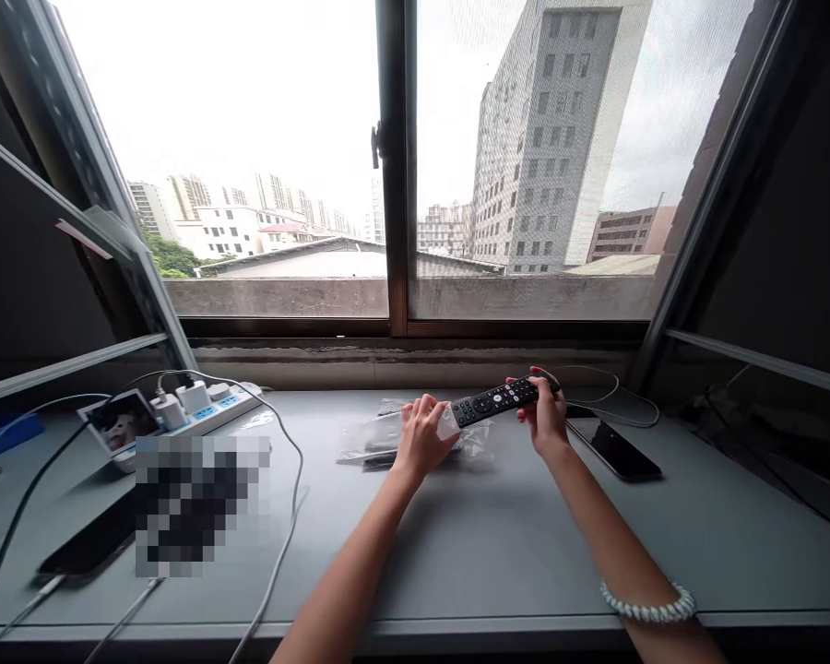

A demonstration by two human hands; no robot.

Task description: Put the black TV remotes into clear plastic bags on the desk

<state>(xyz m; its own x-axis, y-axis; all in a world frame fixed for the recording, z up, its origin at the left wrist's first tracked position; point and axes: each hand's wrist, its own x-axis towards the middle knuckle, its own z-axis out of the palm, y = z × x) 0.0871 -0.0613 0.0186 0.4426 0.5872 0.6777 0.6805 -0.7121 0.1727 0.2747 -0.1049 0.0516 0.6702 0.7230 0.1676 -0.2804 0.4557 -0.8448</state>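
Head view: I'm holding a black remote (502,399) at a clear plastic bag (387,433), just above the desk (498,544).
My right hand (543,420) fingers are wrapping the remote's far end while my left hand (421,441) is pinching the bag. I judge the next move needs the bag held steady.

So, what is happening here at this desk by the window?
A person holds a black remote control in the right hand, lifted above the grey desk. The left hand is at the remote's other end, on a clear plastic bag that lies on the desk; whether it pinches the bag is unclear. A dark phone lies to the right, a power strip to the left.
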